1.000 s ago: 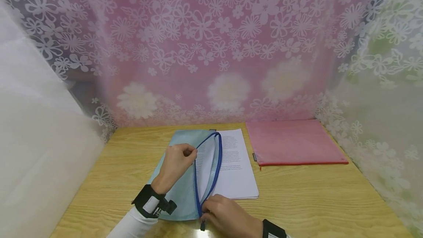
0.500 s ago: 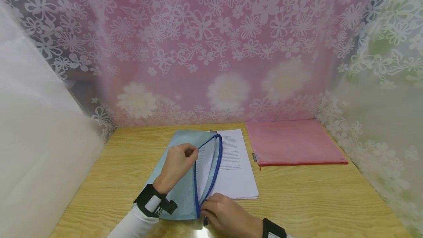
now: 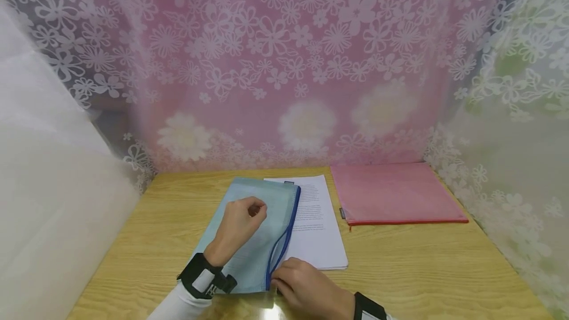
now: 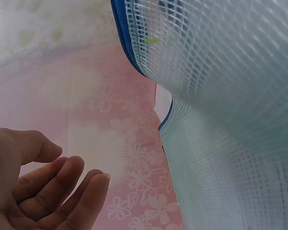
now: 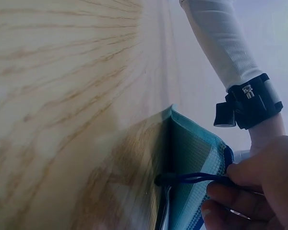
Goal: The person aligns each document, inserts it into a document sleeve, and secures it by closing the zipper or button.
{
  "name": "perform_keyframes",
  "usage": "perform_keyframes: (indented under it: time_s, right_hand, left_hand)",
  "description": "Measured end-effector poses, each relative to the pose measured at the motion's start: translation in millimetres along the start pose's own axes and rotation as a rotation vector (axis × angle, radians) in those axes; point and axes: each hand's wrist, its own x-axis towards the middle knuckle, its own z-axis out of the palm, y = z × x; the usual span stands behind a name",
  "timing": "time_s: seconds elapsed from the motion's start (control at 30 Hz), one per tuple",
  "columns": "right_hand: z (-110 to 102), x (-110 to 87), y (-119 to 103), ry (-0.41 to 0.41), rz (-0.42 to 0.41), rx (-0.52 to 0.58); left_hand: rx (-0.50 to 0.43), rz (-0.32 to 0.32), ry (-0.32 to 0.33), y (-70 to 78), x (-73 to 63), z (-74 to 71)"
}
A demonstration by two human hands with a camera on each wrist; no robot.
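Observation:
A light blue mesh zipper pouch (image 3: 249, 260) with a dark blue zipper edge (image 3: 294, 209) lies partly over white printed sheets (image 3: 320, 243). Its mouth gapes near the front end; farther back the edges lie together. My left hand (image 3: 240, 221) hovers over the pouch, loosely curled and holding nothing; in the left wrist view its fingertips (image 4: 98, 184) stand apart from the mesh. At the near corner my right hand (image 3: 304, 283) pinches the zipper end of the pouch. A blue pull cord (image 5: 194, 177) with a dark tip trails from those fingers in the right wrist view.
A pink zipper pouch (image 3: 395, 194) with a red edge lies flat at the back right of the wooden table (image 3: 426, 265). Flowered pink sheeting (image 3: 275, 88) closes off the back, and pale sheeting hangs at both sides.
My left hand has let go of the pouch's upper edge, which has dropped toward the other edge, narrowing the mouth. My right hand has stayed at the near corner.

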Motion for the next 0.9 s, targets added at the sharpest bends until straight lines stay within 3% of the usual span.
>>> perform_keyframes:
  time_s: [0.33,0.7,0.9]
  right_hand:
    - [1.3,-1.1,1.0,0.020,0.000,-0.004]
    - [-2.3,0.3,0.1,0.019,0.023,-0.015]
    - [-3.6,1.5,2.3,0.012,0.028,-0.020]
  left_hand:
    - [0.035,-0.048,-0.077,0.3,-15.1,-10.0]
    - [0.122,-0.054,-0.080,-1.2,-40.1,-29.3]
    - [0.166,-0.030,-0.087,0.7,-54.1,-32.5]
